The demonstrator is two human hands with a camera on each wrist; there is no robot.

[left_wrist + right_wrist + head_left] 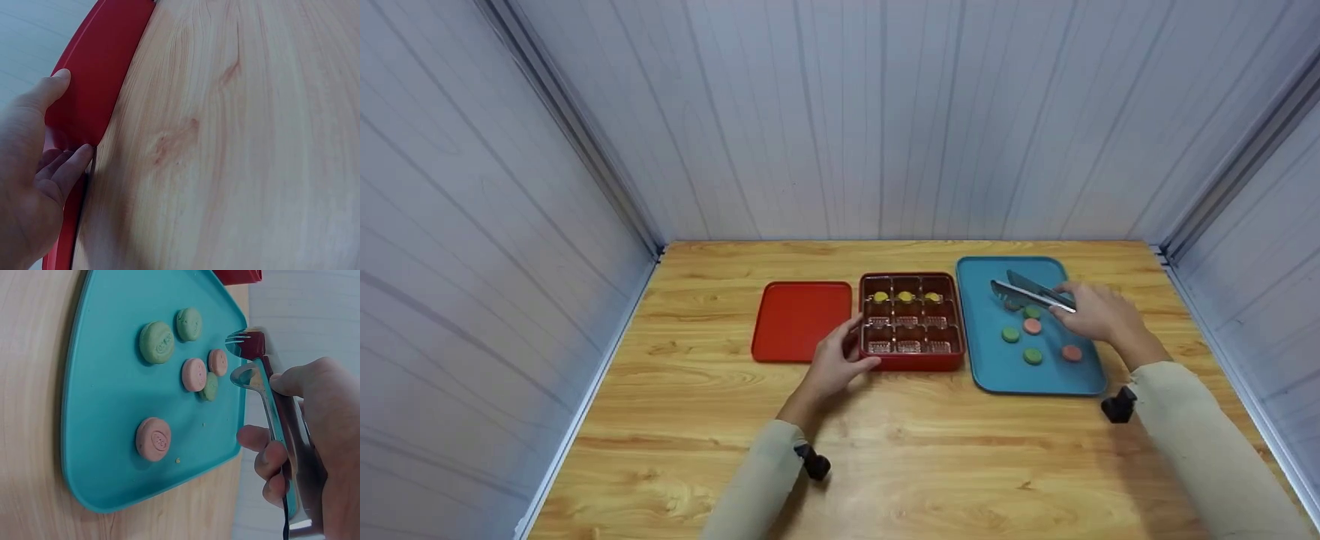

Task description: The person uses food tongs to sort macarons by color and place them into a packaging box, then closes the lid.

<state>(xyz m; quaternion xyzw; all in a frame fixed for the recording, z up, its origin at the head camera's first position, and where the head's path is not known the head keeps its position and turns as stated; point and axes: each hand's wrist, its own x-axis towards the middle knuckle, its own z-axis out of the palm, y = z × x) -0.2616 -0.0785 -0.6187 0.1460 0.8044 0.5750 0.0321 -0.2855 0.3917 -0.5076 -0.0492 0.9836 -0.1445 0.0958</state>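
A red box (pixel 921 362) with a clear divided insert stands mid-table. Three yellow macarons (pixel 906 297) sit in its back row of compartments. My left hand (pixel 835 363) holds the box by its front left corner, thumb along the front wall and fingers at the left side. My right hand (pixel 1099 311) grips metal serving tongs (pixel 1039 291), one end spoon-shaped and the other fork-shaped. Their ends are apart, over the far part of a blue tray (pixel 986 367). On the tray lie green macarons (pixel 157 342) and pink macarons (pixel 153 439); nothing shows between the tong ends.
A flat red lid (pixel 802 321) lies left of the box, close to my left hand. Pale panel walls (pixel 840 120) rise behind and at both sides of the wooden table (pixel 915 457). Small crumbs (pixel 178 460) dot the blue tray.
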